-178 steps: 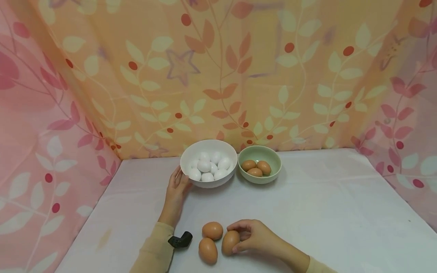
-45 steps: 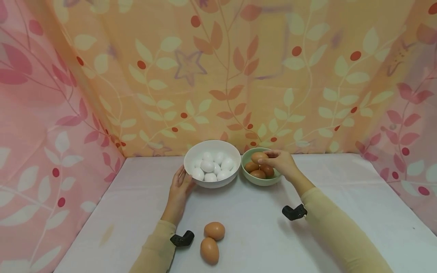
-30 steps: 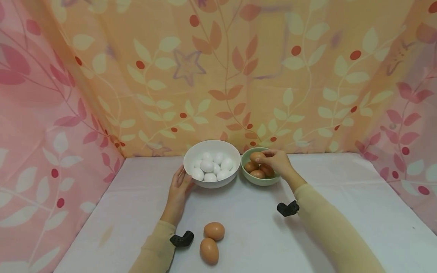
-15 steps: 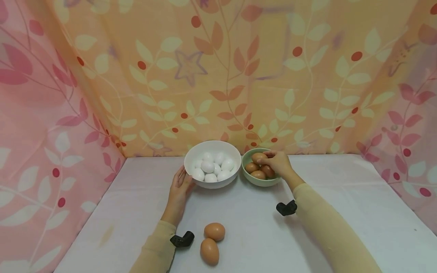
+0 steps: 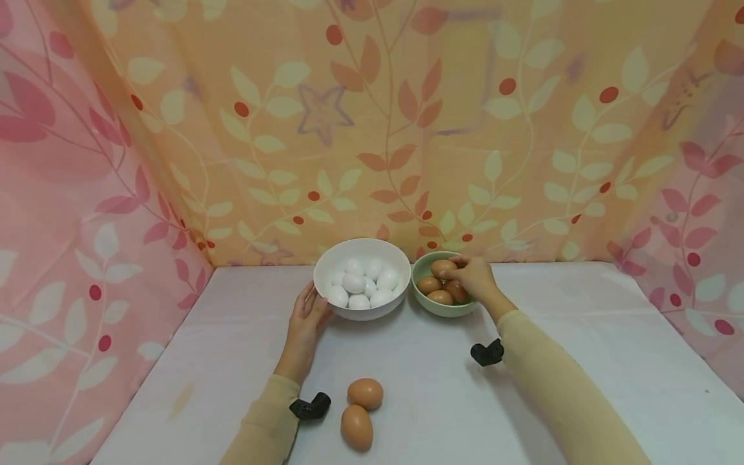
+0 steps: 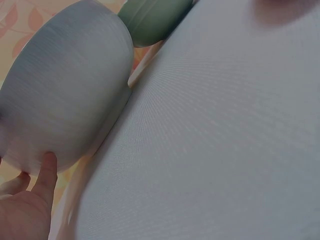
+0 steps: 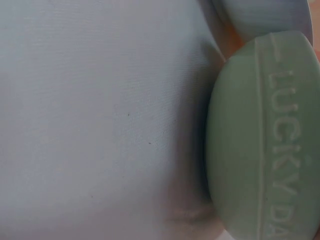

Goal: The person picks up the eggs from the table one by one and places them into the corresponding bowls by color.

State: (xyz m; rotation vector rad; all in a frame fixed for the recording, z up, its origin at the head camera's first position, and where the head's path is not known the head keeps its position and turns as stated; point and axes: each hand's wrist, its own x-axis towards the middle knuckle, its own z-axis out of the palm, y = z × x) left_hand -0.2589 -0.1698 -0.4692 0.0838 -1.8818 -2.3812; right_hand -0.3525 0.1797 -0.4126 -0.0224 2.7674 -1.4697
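Note:
In the head view, my right hand (image 5: 475, 281) pinches a brown egg (image 5: 443, 268) at the back of the light green bowl (image 5: 445, 310). Three more brown eggs (image 5: 440, 297) lie in that bowl, just below the held one. Against the left side of the white bowl (image 5: 360, 315) rests my left hand (image 5: 305, 326), fingers extended along its wall. The left wrist view shows the thumb (image 6: 47, 172) touching the outside of the white bowl. Several white eggs (image 5: 353, 283) fill the white bowl. Right wrist view: raised lettering on the green bowl (image 7: 240, 140); the held egg is hidden there.
Two brown eggs (image 5: 357, 427) lie close together on the white tablecloth (image 5: 424, 400), near the front. Both bowls stand side by side at the table's back edge. Behind them hangs a patterned curtain (image 5: 279, 161), with pink fabric at the sides.
Almost six seconds ago my right hand held the brown egg on the table beside two others; now that egg is at the green bowl. The last second shows almost no movement. My left hand stays put.

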